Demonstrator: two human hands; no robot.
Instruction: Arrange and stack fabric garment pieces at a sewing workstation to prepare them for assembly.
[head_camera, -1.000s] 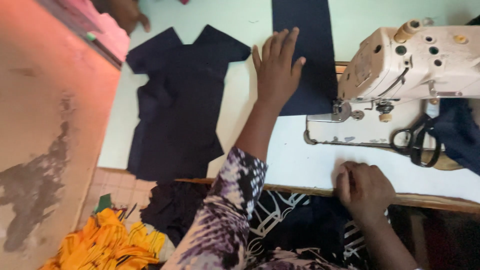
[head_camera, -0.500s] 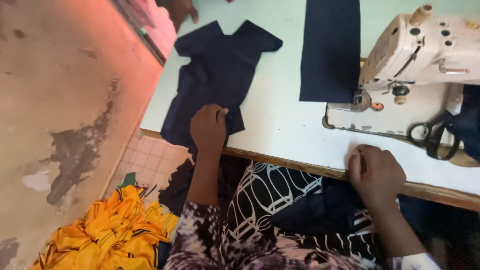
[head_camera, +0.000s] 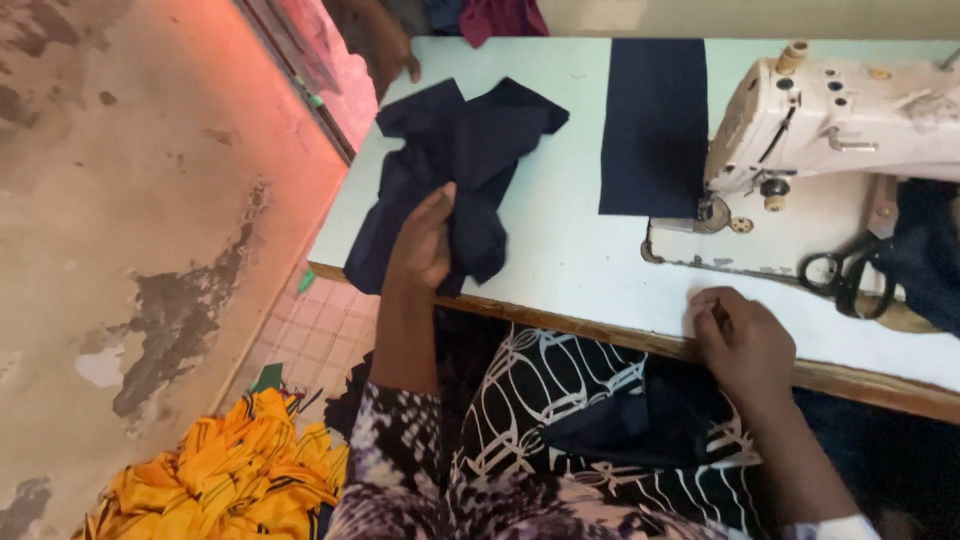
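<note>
Left hand closed on crumpled navy cloth near the front edge of the table. Right hand curled loosely, holding nothing, resting on that edge. Beyond it, sewing machine, scissors, flat navy strip.

machine: right end cut by frame edge
scissors: blades hidden under dark cloth
left hand: fingertips buried in navy fabric
</note>
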